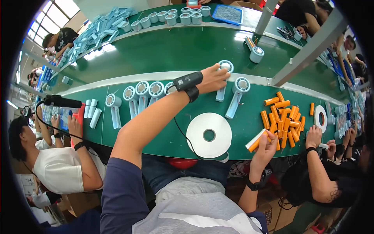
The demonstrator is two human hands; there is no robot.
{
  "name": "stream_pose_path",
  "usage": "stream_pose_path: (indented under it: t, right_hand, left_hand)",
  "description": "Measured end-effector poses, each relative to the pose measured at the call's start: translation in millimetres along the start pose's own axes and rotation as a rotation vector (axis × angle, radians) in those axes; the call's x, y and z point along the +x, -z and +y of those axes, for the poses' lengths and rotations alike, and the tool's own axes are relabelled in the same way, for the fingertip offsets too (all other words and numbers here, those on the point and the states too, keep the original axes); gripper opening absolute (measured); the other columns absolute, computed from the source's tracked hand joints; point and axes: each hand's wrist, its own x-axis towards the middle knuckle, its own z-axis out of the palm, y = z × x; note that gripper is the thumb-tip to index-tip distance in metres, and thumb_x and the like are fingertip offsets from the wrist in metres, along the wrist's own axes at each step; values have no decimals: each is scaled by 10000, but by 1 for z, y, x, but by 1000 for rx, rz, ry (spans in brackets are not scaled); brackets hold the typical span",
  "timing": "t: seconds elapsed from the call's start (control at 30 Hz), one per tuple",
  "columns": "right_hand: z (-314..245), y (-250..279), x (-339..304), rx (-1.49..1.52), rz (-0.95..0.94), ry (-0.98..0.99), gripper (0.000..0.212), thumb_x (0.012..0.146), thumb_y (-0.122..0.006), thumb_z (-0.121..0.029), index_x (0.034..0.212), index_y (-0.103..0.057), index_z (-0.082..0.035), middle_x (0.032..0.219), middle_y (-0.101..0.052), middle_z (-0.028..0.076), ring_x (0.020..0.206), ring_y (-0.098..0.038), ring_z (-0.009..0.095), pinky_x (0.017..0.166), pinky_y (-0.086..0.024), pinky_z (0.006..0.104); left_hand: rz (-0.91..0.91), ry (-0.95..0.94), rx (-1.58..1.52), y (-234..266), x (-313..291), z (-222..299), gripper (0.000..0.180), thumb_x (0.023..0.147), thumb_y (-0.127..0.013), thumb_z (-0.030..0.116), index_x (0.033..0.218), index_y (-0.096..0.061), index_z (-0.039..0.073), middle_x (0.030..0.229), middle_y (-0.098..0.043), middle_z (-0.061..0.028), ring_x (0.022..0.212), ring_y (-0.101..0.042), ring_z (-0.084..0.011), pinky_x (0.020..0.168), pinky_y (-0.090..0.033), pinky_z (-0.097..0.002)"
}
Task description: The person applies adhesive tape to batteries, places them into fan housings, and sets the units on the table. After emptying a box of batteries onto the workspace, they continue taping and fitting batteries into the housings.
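My left hand (214, 80) reaches across the bench, its fingers curled over the neck of a light-blue handheld fan housing (220, 95). The housing's round head shows beyond the fingers and its handle points toward me. In my right hand (263, 152), near the bench's front edge, is an orange cylindrical battery cell (254, 146) with a white strip along it. Just past this hand lies a heap of orange cells (286, 121). A similar fan housing (236, 97) lies right of my left hand. Between my arms rests a large white tape roll (194, 134).
Several fan housings (143, 89) stand in a row on the left, beside pale-blue handle pieces (94, 117). A metal post (307, 48) rises at the right. Across the bench are blue parts (99, 29) and a blue tray (228, 15). Co-workers sit close on both sides.
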Motion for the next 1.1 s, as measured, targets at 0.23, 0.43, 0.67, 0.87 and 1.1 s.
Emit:
stream_pose_path:
  t: [0.23,0.43,0.67,0.87,1.1]
  right_hand:
    - [-9,2,-13,37,-59,3,189,1024,-558,-161,1149,-540,-20,955,-611,21,791,-577,48,695,-462,188]
    - [-21,15,-35,64,-54,49,194,1022,-548,-145,1172,-530,-23,1012,-603,46,841,-589,80,743,-482,219]
    - [-26,-93,-86,376,-449,-199,213,1043,-501,-186,1188,-523,-31,1056,-593,60,878,-587,90,751,-489,235]
    - [19,-196,-112,457,-430,-218,271,1058,-490,-235,1241,-458,-38,1043,-573,57,880,-560,74,749,-469,233]
    - [34,-204,-123,253,-380,-178,269,1073,-465,-276,1243,-432,-70,1063,-567,50,879,-561,87,733,-478,246]
  left_hand:
    - [58,-72,98,5,-1,-37,52,820,-659,217,840,-633,177,1108,-567,-7,1156,-531,-225,1032,-408,-460]
    - [25,-17,-2,124,-36,3,80,814,-644,201,864,-583,187,971,-557,-18,932,-583,-199,936,-436,-416]
    - [-519,437,-146,206,-178,130,68,806,-630,195,766,-581,172,840,-500,-21,813,-547,-201,829,-410,-351]
    - [-289,722,-225,154,-193,149,110,792,-671,247,775,-631,146,818,-470,-29,784,-516,-193,726,-368,-352]
    - [-96,913,-434,152,-210,148,191,733,-762,280,749,-637,137,818,-508,-17,795,-529,-189,739,-375,-354]
